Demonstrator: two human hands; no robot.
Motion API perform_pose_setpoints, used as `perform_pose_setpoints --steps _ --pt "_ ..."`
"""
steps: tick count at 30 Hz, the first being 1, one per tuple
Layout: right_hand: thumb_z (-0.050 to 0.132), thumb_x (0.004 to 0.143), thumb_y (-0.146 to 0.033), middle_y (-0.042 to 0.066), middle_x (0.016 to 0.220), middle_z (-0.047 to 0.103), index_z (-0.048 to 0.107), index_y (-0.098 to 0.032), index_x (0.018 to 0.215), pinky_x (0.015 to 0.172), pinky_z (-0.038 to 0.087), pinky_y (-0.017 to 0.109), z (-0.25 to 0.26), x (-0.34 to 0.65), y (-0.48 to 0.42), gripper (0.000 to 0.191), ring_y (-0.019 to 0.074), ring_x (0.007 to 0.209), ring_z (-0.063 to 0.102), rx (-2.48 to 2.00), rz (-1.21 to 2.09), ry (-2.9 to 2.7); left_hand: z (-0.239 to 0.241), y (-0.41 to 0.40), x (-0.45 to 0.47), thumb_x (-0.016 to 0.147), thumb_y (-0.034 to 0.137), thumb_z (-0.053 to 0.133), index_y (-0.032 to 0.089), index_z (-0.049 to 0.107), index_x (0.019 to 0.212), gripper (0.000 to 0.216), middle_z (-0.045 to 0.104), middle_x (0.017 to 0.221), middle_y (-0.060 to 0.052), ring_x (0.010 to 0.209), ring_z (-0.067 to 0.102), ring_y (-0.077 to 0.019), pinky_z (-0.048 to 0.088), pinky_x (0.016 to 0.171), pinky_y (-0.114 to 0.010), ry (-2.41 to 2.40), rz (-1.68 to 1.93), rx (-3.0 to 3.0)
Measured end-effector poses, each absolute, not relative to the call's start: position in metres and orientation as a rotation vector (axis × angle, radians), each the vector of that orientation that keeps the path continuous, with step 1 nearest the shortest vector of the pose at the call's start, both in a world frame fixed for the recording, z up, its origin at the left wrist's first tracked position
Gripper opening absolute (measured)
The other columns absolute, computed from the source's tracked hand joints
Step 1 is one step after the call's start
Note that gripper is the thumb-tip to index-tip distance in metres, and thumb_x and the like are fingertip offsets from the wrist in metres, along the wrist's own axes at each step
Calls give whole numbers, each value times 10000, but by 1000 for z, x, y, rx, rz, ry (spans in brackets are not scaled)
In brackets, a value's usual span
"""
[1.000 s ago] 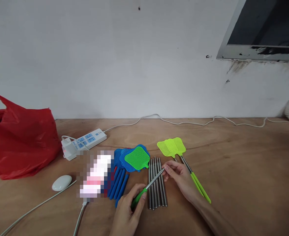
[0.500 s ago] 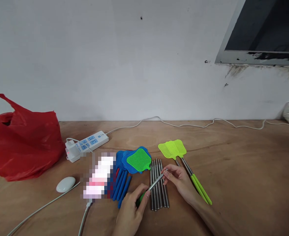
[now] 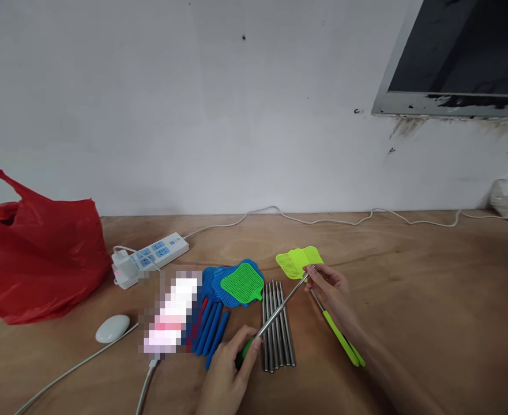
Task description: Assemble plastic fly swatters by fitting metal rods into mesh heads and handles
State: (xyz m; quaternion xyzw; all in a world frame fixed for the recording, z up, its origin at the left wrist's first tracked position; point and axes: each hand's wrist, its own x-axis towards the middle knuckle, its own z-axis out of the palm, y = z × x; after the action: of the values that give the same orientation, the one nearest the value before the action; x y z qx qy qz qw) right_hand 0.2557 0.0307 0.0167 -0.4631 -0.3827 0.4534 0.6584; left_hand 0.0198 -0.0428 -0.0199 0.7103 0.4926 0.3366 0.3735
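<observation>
A metal telescopic rod (image 3: 281, 307) with a green handle (image 3: 245, 350) slants across the middle of the table, held between both hands. My left hand (image 3: 228, 369) is closed round the handle end. At the rod's upper tip, the fingers of my right hand (image 3: 331, 291) pinch the metal. Several loose steel rods (image 3: 275, 349) lie side by side beneath it. To their left are a green fly swatter head (image 3: 241, 282), blue swatter heads (image 3: 209, 280) under it, and several blue handles (image 3: 217, 334). Yellow-green fly swatters (image 3: 289, 265) lie partly hidden behind my right hand.
A blurred, brightly lit phone-like object (image 3: 171, 314) with a cable lies left of the blue handles. Beyond it are a white mouse-shaped object (image 3: 112, 328), a power strip (image 3: 173, 246) and a red plastic bag (image 3: 46, 253). A white cord (image 3: 323, 222) runs along the wall.
My right hand has moved up and to the right with the rod's tip, drawing the rod out longer. My left hand stays almost in place on the green handle.
</observation>
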Motion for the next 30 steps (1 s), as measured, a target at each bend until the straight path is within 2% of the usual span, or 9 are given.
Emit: perform_pose_setpoints --steps 2,5,9,12,15,17,18,23,30 --pt "896 587 -484 2 693 712 720 -196 871 568 528 274 16 255 30 441 128 543 601 -1070 988 -858 -19 -44 20 1025 448 415 222 630 968 317 696 843 -14 790 669 -199 475 705 -226 1272 849 1804" --pt "901 596 -452 4 652 713 685 -200 849 579 538 296 15 259 30 417 159 557 629 -1108 926 -863 -20 -45 20 1031 429 401 219 632 980 317 711 864 -23 826 684 -212 478 731 -239 1282 835 1800" --pt "829 685 -519 23 659 699 684 -190 849 517 494 282 12 260 28 396 157 539 595 -1137 885 -896 -23 -45 19 1034 422 393 225 633 934 327 721 850 -29 817 698 -222 485 720 -244 1290 835 1823" --pt "762 762 -536 -28 556 616 672 -200 957 431 390 235 6 247 17 399 126 470 507 -1152 894 -922 -27 -44 18 1034 420 401 229 645 982 314 740 904 -45 859 708 -238 507 759 -261 1313 836 1843" --pt "756 766 -524 -71 436 489 677 -184 880 395 332 229 -1 223 -4 367 110 389 433 -1173 1000 -1012 -32 -43 16 1032 410 415 228 662 1023 307 753 935 -56 876 718 -244 524 778 -268 1346 870 1871" --pt "712 794 -534 -99 437 446 654 -183 1105 399 307 225 -3 209 -16 472 108 380 397 -1203 1141 -1092 -34 -43 15 1031 403 423 228 668 1040 301 756 917 -54 856 728 -240 528 742 -255 1367 919 1893" --pt "691 805 -534 -106 445 424 638 -176 1153 404 284 225 -3 205 -21 503 103 385 369 -1210 1158 -1105 -34 -43 14 1032 399 423 229 667 1047 297 756 905 -52 845 732 -236 527 725 -247 1369 943 1905" --pt "652 815 -471 -119 446 348 647 -136 1131 439 192 235 4 204 -22 460 94 416 263 -1232 1150 -1147 -36 -43 14 1050 403 383 234 647 1036 314 733 853 -37 800 733 -218 516 696 -228 1322 962 1958" --pt "638 760 -354 -99 489 321 698 -152 1055 470 208 246 9 199 -22 363 112 478 263 -1249 1058 -1129 -39 -45 14 1049 490 339 236 619 1044 378 719 817 -42 753 730 -226 519 672 -233 1348 1015 1950"
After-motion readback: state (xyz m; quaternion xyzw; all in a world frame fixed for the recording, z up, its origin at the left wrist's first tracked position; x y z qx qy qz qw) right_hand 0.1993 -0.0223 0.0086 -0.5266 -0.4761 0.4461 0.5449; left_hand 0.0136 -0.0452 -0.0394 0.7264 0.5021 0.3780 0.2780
